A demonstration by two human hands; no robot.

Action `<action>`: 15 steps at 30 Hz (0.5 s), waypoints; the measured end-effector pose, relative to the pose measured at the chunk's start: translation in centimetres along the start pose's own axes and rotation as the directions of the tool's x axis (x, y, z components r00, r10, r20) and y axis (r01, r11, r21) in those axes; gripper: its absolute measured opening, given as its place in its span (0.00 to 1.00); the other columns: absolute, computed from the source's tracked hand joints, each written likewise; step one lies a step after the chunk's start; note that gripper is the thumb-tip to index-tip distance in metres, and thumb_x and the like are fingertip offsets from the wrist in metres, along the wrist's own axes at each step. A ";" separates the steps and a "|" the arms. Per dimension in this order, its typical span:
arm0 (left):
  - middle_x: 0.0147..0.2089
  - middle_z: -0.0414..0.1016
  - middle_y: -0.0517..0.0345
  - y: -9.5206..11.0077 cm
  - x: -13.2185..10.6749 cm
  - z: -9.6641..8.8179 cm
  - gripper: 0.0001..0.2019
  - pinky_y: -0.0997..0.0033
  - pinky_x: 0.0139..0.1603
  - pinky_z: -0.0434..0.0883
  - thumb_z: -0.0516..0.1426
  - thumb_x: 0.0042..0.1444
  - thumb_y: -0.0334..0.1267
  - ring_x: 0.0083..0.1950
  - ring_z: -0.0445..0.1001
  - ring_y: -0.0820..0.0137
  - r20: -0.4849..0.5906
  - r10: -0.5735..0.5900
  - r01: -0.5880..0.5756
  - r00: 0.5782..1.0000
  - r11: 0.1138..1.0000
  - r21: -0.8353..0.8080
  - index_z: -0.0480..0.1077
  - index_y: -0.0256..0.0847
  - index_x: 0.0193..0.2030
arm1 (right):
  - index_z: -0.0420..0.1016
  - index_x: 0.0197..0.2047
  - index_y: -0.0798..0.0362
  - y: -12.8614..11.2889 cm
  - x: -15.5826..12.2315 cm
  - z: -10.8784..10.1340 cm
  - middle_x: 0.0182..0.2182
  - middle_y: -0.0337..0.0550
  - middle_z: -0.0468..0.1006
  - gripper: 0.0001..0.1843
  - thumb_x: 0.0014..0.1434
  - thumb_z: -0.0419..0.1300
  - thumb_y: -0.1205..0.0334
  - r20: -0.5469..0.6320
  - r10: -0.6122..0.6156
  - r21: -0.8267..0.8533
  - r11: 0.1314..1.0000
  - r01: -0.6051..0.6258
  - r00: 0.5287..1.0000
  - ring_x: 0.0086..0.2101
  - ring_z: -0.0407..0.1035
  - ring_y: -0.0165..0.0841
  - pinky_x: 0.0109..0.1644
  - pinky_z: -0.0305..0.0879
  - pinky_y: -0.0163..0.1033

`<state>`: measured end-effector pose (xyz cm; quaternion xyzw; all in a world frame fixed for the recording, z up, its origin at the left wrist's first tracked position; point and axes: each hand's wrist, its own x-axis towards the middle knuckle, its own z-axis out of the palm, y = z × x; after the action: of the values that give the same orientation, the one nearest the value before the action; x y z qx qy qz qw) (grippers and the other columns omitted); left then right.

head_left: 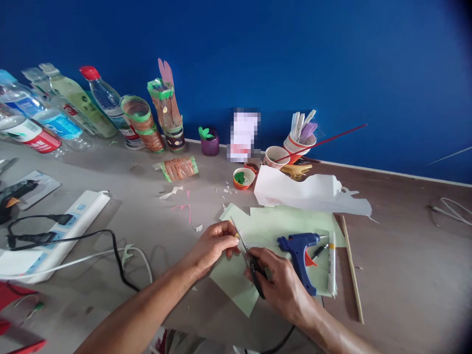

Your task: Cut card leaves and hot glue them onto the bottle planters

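Grey-brown laminate forms the tabletop (405, 275), which is backed by a deep blue wall (332, 59). At the far left, plastic bottles (55, 118) are lined up along the wall, and a white power strip (73, 216) with a black cable (114, 250) is laid nearer the front. Taped, cut-down bottles (165, 113) are stood further along.

Near the middle, a sheet of pale green paper (273, 223) is spread flat on the table. Its left edge is pinched between the thumb and fingers of the left hand (214, 246). Black scissors (250, 258) are gripped in the closed right hand (283, 287), with the blades set at the paper just beside the left fingertips.

A blue glue gun (300, 250) is rested on the sheet, just right of that hand. White paper (302, 191) is laid behind, and paper cups (295, 145) are placed against the wall. A thin wooden stick (352, 270) is laid along the sheet's right edge, and white wires (452, 209) are seen at the far right.
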<state>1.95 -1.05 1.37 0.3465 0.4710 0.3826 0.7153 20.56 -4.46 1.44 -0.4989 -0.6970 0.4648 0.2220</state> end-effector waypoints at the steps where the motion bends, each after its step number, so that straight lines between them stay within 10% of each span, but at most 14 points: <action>1: 0.19 0.64 0.64 0.0 0.0 0.0 0.06 0.74 0.28 0.61 0.59 0.45 0.35 0.24 0.68 0.74 -0.001 -0.002 0.002 1.000 1.000 -0.011 0.66 0.38 0.24 | 0.73 0.45 0.54 0.1 0.0 0.0 0.28 0.39 0.72 0.12 0.56 0.58 0.66 0.006 0.013 0.046 0.999 -0.013 1.000 0.28 0.64 0.30 0.33 0.62 0.34; 15: 0.25 0.71 0.61 0.2 0.3 0.4 0.14 0.73 0.31 0.65 0.67 0.45 0.43 0.26 0.72 0.74 -0.022 -0.027 0.023 0.999 0.991 -0.134 0.69 0.37 0.26 | 0.66 0.40 0.53 -0.4 0.2 -1.0 0.25 0.36 0.65 0.23 0.57 0.59 0.39 0.175 0.122 0.572 0.795 -0.202 0.977 0.24 0.56 0.27 0.27 0.54 0.34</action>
<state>2.32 -0.74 1.55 0.2872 0.4570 0.4084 0.7361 21.09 -3.84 2.20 -0.4325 -0.4872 0.7056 0.2788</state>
